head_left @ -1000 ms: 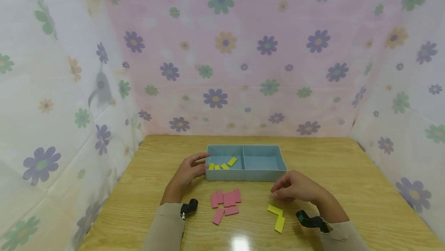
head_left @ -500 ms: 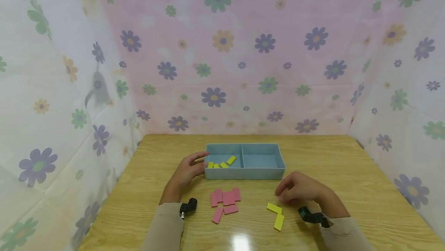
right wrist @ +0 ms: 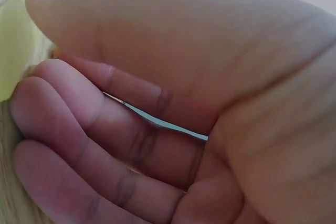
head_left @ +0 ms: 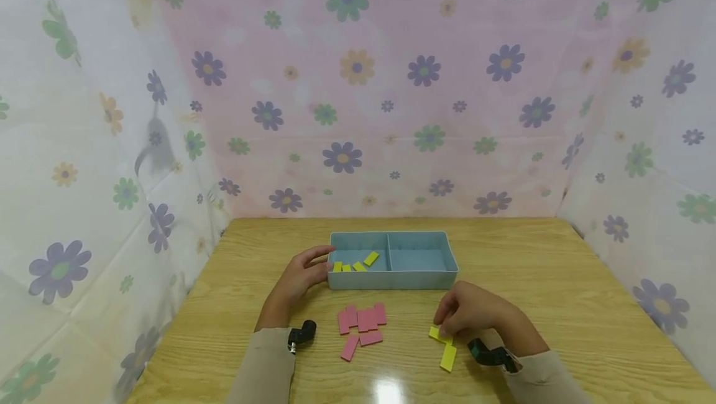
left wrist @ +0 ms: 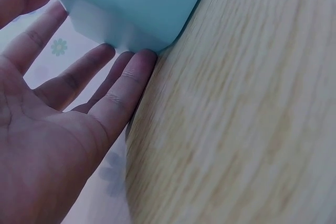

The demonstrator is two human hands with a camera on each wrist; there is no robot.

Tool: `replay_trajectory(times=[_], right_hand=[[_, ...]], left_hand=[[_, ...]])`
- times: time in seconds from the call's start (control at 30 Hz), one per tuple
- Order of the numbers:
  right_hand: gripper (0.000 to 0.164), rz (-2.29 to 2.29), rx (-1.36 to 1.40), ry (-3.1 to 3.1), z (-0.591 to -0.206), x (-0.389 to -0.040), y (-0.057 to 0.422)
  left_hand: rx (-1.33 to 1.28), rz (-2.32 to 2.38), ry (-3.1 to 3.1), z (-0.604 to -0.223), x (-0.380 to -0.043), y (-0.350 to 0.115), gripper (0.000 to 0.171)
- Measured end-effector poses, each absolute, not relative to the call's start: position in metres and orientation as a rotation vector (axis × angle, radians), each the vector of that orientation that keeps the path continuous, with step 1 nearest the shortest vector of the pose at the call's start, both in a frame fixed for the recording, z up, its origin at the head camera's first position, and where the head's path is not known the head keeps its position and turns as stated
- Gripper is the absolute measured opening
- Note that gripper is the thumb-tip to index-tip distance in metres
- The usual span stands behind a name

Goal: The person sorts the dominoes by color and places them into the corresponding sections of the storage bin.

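My left hand [head_left: 301,276] rests its fingers against the left end of the light blue two-part box [head_left: 391,280]. In the left wrist view those fingers [left wrist: 126,85] reach out nearly straight and touch the box's outer wall [left wrist: 131,3]. My right hand [head_left: 475,311] is over the farther yellow tile [head_left: 436,333] on the table, thumb and fingertips at it and bent; whether they pinch it cannot be told. That tile, blurred yellow [right wrist: 13,45] in the right wrist view, is partly hidden. A second yellow tile [head_left: 448,358] lies just nearer.
Several yellow tiles [head_left: 371,258] lie in the box's left compartment; bare floor [head_left: 419,260] shows in the right one. Several pink tiles [head_left: 367,319] lie in a loose group on the wooden table [head_left: 268,230]. Flowered cloth [head_left: 391,81] hangs around the back and sides.
The right hand has moved left and nearer, down onto the farther yellow tile. The left hand stays at the box. The head view has shifted slightly.
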State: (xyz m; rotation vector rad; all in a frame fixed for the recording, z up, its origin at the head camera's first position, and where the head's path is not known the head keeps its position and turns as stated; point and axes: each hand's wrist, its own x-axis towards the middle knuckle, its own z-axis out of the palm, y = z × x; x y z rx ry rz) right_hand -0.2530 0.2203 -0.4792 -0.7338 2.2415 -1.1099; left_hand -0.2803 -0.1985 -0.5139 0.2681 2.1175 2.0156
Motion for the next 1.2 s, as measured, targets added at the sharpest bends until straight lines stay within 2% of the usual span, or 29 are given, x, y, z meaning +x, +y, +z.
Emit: replay_trajectory(times=[0.57, 1.2], right_hand=[[0.020, -1.011, -0.611, 2.363, -0.473, -0.238, 0.207], [0.018, -0.950, -0.601, 2.483, -0.477, -0.242, 0.209]], left_hand=[[0.283, 2.022, 2.120, -0.515, -0.280, -0.198, 0.051], [0.283, 2.021, 2.085, -0.512, -0.278, -0.197, 0.051]])
